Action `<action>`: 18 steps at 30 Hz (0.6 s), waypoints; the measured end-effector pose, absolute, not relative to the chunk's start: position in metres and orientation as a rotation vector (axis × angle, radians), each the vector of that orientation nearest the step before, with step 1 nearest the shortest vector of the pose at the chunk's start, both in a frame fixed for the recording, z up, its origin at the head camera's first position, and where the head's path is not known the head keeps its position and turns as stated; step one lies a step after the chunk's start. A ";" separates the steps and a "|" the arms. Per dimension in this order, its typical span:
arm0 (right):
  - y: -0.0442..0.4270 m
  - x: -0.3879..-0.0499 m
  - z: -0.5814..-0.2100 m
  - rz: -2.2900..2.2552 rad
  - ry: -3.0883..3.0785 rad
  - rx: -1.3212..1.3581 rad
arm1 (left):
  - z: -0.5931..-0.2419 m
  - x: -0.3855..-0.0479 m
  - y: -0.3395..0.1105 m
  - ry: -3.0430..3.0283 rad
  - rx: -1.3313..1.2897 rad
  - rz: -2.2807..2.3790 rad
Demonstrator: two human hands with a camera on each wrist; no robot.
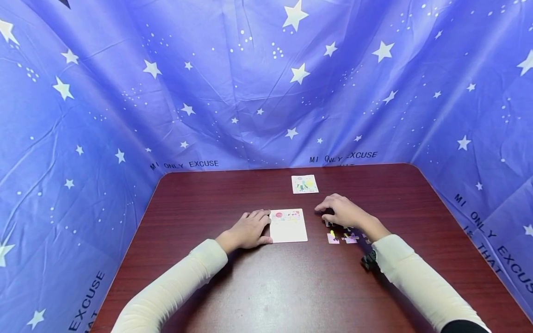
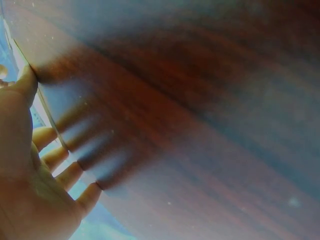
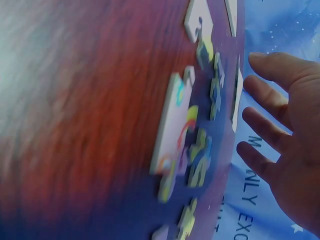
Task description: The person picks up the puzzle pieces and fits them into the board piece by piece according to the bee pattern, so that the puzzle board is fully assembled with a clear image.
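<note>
A white square puzzle board (image 1: 288, 231) lies on the table, with a printed pink and yellow strip along its far side. My left hand (image 1: 251, 229) rests at the board's left edge, thumb and fingers spread and touching it. In the left wrist view, that hand's fingertips meet the table by the board's thin edge. My right hand (image 1: 343, 210) hovers over loose jigsaw pieces (image 1: 333, 237) to the right of the board. Its fingers are apart and slightly bent in the right wrist view, holding nothing. Several jigsaw pieces (image 3: 175, 122) lie flat there, partly hidden by the hand in the head view.
A small square picture card (image 1: 305, 184) lies farther back, beyond the board. The dark red wooden table (image 1: 200, 199) ends at a blue star-patterned curtain (image 1: 233, 92) on the back and both sides. A black device (image 1: 368, 261) sits at the right wrist.
</note>
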State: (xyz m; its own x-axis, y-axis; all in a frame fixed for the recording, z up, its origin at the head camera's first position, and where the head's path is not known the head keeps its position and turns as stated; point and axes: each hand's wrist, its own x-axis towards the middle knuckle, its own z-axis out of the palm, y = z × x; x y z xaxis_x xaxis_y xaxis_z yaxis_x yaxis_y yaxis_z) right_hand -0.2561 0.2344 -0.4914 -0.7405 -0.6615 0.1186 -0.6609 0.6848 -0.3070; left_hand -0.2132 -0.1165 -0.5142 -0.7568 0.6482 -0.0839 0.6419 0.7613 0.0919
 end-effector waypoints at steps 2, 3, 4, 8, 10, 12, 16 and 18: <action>0.239 -0.255 -0.491 -0.527 2.882 -1.130 | -0.514 -0.213 -0.116 2.843 1.046 0.091; 0.242 -0.255 -0.491 -0.523 2.884 -1.133 | -0.514 -0.213 -0.116 2.842 1.047 0.094; 0.244 -0.254 -0.491 -0.521 2.884 -1.136 | -0.513 -0.213 -0.116 2.841 1.045 0.094; 0.254 -0.252 -0.493 -0.532 2.878 -1.140 | -0.513 -0.213 -0.116 2.840 1.042 0.097; 0.259 -0.252 -0.494 -0.535 2.877 -1.141 | -0.513 -0.213 -0.116 2.843 1.045 0.101; 0.263 -0.251 -0.496 -0.528 2.877 -1.148 | -0.514 -0.213 -0.116 2.844 1.047 0.099; 0.269 -0.250 -0.499 -0.507 2.878 -1.159 | -0.514 -0.213 -0.116 2.850 1.050 0.100; 0.270 -0.250 -0.501 -0.497 2.881 -1.167 | -0.514 -0.212 -0.115 2.849 1.048 0.106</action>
State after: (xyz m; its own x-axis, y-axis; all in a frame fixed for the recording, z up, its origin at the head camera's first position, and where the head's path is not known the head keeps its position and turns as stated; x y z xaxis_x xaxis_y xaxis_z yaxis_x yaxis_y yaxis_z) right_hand -0.2495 0.2703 -0.5010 -0.7253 -0.6774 0.1229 -0.6794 0.6754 -0.2866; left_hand -0.2125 -0.1154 -0.5143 -0.7573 0.6489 -0.0737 0.6417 0.7603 0.1011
